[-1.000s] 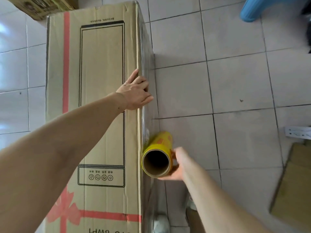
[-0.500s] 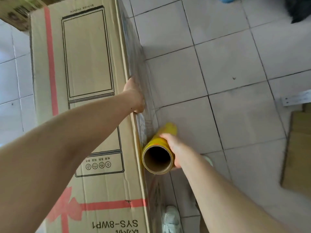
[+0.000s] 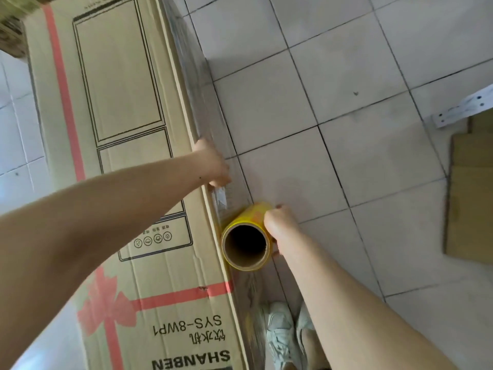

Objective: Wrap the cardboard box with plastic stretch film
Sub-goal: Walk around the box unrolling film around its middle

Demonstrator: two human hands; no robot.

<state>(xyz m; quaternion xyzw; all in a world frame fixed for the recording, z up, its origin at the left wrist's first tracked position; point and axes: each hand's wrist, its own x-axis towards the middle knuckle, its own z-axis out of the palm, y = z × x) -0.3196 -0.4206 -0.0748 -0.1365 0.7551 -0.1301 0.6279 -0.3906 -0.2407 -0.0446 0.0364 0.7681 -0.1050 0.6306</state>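
A tall cardboard box (image 3: 128,108) with a red ribbon print and black outlines stands on the tiled floor, seen from above. Clear stretch film (image 3: 202,108) covers its right side face. My left hand (image 3: 212,162) reaches over the box's top right edge and presses on the film on that side face. My right hand (image 3: 277,231) grips a yellow roll of stretch film (image 3: 248,236) held upright against the same side face, its brown hollow core facing me. A crinkled strip of film runs between the roll and my left hand.
My pale sneakers (image 3: 282,335) stand beside the box at the bottom. Flat cardboard pieces (image 3: 472,196) lie on the floor at the right edge, with a white power strip (image 3: 464,108) above them. Another carton (image 3: 13,25) sits at the top left corner.
My left hand has slid from the box's top over its right edge onto the film-covered side. The roll stays against the side; my right hand has moved from under it to grip its side.
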